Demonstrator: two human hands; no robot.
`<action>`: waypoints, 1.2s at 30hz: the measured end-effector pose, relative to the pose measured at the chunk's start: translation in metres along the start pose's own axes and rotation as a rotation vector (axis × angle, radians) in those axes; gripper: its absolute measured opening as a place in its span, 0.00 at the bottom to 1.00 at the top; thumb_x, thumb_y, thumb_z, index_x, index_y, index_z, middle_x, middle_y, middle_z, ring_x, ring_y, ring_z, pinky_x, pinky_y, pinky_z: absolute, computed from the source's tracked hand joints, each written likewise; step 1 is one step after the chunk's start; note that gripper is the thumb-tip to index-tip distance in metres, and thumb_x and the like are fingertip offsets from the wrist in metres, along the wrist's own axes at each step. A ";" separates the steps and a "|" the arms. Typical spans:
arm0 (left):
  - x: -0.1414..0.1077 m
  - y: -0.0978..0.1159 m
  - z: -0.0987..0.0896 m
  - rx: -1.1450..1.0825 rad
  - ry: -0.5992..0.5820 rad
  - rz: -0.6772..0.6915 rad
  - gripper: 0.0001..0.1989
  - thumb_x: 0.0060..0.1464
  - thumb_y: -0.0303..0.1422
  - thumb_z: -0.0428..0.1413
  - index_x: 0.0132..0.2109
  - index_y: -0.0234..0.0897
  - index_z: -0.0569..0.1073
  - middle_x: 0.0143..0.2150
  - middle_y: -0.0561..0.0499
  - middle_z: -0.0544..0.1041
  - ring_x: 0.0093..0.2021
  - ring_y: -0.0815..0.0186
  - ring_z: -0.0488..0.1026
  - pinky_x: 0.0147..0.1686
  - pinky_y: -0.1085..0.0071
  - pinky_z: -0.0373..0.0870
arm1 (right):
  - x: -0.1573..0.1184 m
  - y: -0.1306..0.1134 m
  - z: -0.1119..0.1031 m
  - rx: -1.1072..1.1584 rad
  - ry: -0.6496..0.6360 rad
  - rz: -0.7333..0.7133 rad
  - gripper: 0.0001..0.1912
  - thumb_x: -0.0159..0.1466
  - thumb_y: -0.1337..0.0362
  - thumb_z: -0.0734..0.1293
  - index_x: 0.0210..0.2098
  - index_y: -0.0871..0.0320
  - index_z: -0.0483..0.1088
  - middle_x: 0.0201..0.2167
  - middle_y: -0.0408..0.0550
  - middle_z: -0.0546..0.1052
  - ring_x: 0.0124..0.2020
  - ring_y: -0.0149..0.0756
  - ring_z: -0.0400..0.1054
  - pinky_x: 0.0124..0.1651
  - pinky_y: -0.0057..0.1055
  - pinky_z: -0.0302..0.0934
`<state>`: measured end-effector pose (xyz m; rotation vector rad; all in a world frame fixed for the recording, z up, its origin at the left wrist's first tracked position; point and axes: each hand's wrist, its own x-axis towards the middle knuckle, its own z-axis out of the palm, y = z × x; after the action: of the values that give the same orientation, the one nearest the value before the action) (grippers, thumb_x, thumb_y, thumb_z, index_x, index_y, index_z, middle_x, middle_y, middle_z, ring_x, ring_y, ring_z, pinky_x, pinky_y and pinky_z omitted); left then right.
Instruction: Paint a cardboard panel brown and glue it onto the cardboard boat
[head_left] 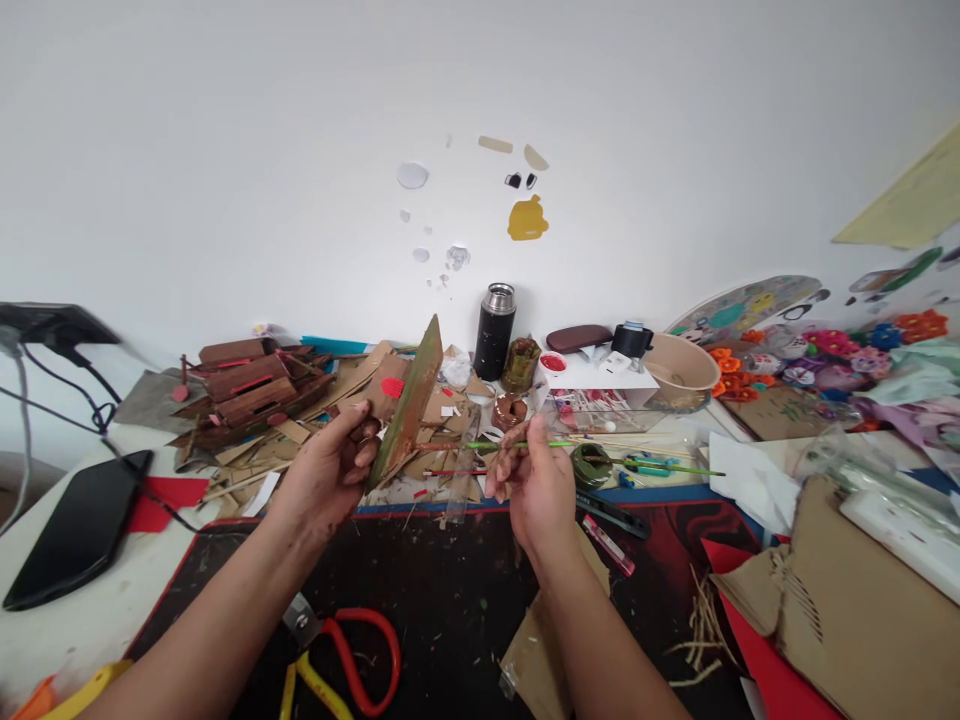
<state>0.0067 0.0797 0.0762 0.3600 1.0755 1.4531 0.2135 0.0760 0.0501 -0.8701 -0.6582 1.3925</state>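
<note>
My left hand (346, 455) grips a flat board (412, 400) by its left side, fingers closed around the edge. Green and brown paint covers this board, which is held tilted above the mat. In my right hand (534, 470) is a thin green-handled paintbrush (480, 446), pinched in closed fingers and pointing left. The brush's tip reaches the board's lower right side; whether it touches cannot be made out. Brown smears mark the fingers. Behind the hands stand an open jar of brown paint (510, 410) and a jar of green paint (591, 465).
Red-and-yellow scissors (360, 655) lie on the dark mat (442, 600). A brown model (247, 385) and cardboard scraps pile up at the left, near a black phone (79, 530). A black flask (495, 335), beige bowl (679, 368) and white box (600, 375) stand along the wall.
</note>
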 end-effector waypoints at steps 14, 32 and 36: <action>0.001 -0.001 -0.002 -0.016 0.002 -0.008 0.13 0.48 0.32 0.68 0.31 0.35 0.69 0.24 0.60 0.68 0.14 0.80 0.57 0.07 0.85 0.45 | -0.004 0.010 0.001 -0.036 -0.074 0.079 0.31 0.60 0.34 0.72 0.25 0.57 0.71 0.11 0.37 0.67 0.10 0.31 0.63 0.13 0.25 0.49; 0.000 0.002 0.001 -0.020 0.034 -0.015 0.12 0.50 0.31 0.66 0.30 0.35 0.69 0.23 0.60 0.67 0.14 0.79 0.56 0.07 0.85 0.45 | -0.002 0.010 0.001 -0.033 -0.048 0.107 0.32 0.59 0.32 0.72 0.25 0.57 0.71 0.11 0.37 0.66 0.10 0.30 0.62 0.13 0.25 0.48; 0.000 0.003 0.000 -0.018 0.037 -0.012 0.12 0.49 0.31 0.67 0.30 0.35 0.70 0.23 0.59 0.67 0.14 0.79 0.57 0.07 0.85 0.45 | -0.004 0.011 0.001 -0.030 -0.083 0.121 0.32 0.59 0.32 0.72 0.25 0.56 0.71 0.11 0.37 0.66 0.09 0.30 0.61 0.12 0.25 0.48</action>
<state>0.0051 0.0801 0.0781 0.3147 1.0914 1.4633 0.2062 0.0722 0.0421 -0.8919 -0.7005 1.5377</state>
